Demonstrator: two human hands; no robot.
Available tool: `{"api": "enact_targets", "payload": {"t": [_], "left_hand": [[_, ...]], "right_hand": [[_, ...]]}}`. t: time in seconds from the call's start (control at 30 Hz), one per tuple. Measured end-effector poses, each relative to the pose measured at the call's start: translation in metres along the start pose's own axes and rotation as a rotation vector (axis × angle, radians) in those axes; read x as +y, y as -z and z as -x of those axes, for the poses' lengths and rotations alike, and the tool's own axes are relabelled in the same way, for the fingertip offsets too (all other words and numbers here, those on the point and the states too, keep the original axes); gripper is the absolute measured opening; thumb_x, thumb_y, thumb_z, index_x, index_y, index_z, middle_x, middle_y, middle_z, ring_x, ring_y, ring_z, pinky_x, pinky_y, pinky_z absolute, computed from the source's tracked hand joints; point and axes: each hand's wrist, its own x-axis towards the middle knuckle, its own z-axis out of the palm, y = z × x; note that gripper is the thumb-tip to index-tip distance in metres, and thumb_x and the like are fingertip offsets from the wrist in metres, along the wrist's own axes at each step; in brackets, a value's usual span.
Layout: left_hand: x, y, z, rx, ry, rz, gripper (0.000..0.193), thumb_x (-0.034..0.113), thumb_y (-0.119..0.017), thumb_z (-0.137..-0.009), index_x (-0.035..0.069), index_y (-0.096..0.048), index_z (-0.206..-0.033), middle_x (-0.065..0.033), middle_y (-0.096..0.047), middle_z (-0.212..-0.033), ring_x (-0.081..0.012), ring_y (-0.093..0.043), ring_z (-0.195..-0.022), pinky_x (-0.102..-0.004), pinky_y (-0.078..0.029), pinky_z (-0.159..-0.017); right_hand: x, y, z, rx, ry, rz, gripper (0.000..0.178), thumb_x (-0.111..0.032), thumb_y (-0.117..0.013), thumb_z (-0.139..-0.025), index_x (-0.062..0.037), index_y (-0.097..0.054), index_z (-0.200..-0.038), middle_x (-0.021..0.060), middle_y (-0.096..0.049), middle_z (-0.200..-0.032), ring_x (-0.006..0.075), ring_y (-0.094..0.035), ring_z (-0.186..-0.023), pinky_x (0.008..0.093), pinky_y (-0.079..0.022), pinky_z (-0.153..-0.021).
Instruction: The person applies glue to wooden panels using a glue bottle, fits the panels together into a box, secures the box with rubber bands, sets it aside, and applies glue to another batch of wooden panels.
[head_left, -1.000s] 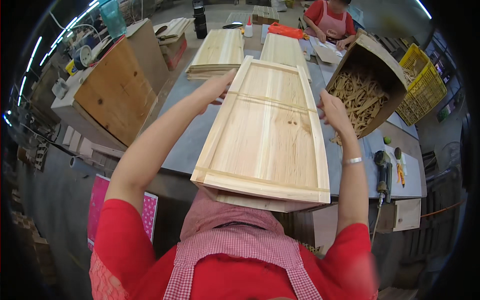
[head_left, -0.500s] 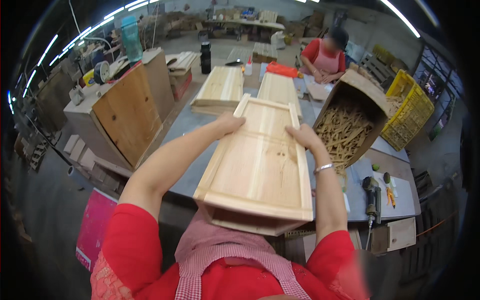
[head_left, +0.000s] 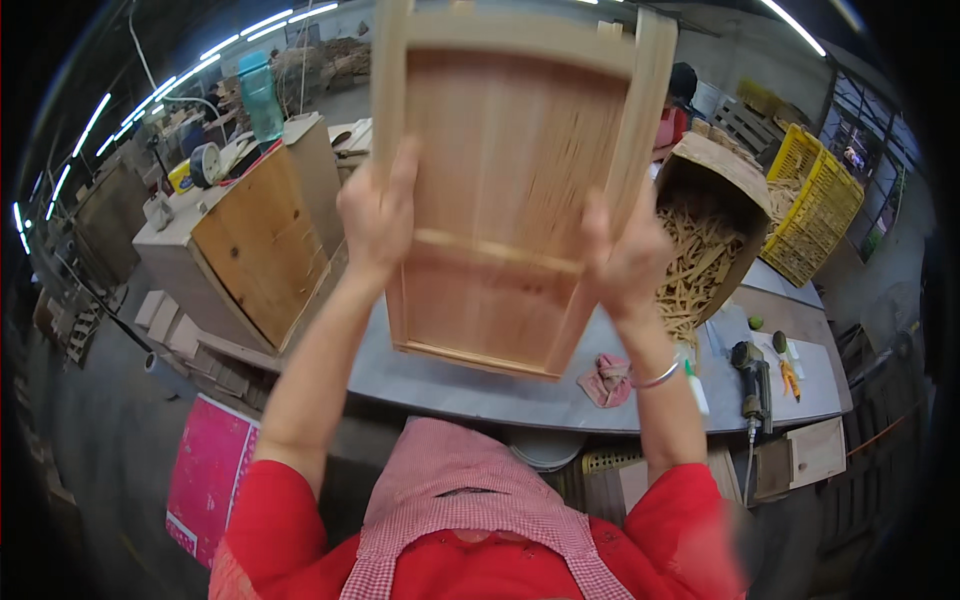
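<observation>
I hold a pale wooden panel with raised side rails and a cross batten (head_left: 505, 190) up in front of my face, its underside toward me. My left hand (head_left: 378, 215) grips its left rail and my right hand (head_left: 625, 255) grips its right rail. The panel hides most of the grey worktable (head_left: 470, 385) behind it.
A cardboard box full of thin wood strips (head_left: 705, 245) leans at the right. A power drill (head_left: 752, 372) and a pink rag (head_left: 605, 382) lie on the table. A plywood crate (head_left: 255, 245) stands at the left, yellow crates (head_left: 815, 205) at far right, a pink board (head_left: 205, 475) on the floor.
The panel has been lifted from lying low over the table and tipped upright close to my head; both hands have slid to its side rails.
</observation>
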Motion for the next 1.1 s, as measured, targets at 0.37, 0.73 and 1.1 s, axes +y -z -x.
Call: {"api": "enact_targets", "payload": {"t": [0.37, 0.73, 1.1], "left_hand": [[-0.076, -0.01, 0.078, 0.055, 0.008, 0.02, 0.039, 0.036, -0.059, -0.098, -0.003, -0.065, -0.096, -0.0192, -0.062, -0.081, -0.0374, -0.06, -0.074, -0.0421, -0.047, -0.067], [-0.076, -0.008, 0.109, 0.013, 0.007, 0.02, 0.048, 0.042, -0.055, -0.099, -0.005, -0.065, -0.1, -0.0183, -0.066, -0.09, -0.0317, -0.062, -0.08, -0.0408, -0.049, -0.074], [0.01, 0.032, 0.022, 0.081, -0.494, -0.247, 0.054, 0.044, -0.055, -0.098, -0.002, -0.059, -0.126, -0.0149, -0.057, -0.119, -0.0257, -0.052, -0.12, -0.0405, -0.042, -0.1]], "right_hand": [[0.021, -0.059, 0.078, -0.128, 0.019, -0.11, 0.062, -0.024, -0.065, -0.09, 0.0123, -0.046, -0.137, 0.0227, -0.068, -0.085, 0.0341, -0.065, -0.061, 0.0412, -0.05, -0.054], [0.011, -0.041, 0.098, -0.06, 0.042, -0.218, 0.067, -0.024, -0.067, -0.089, 0.0154, -0.042, -0.138, 0.0248, -0.068, -0.103, 0.033, -0.063, -0.064, 0.04, -0.05, -0.058], [0.085, -0.07, 0.163, -0.521, -0.962, -0.392, 0.053, -0.042, -0.044, -0.103, 0.0035, -0.069, -0.097, 0.0059, -0.055, -0.067, 0.0144, -0.053, -0.059, 0.0298, -0.043, -0.057]]}}
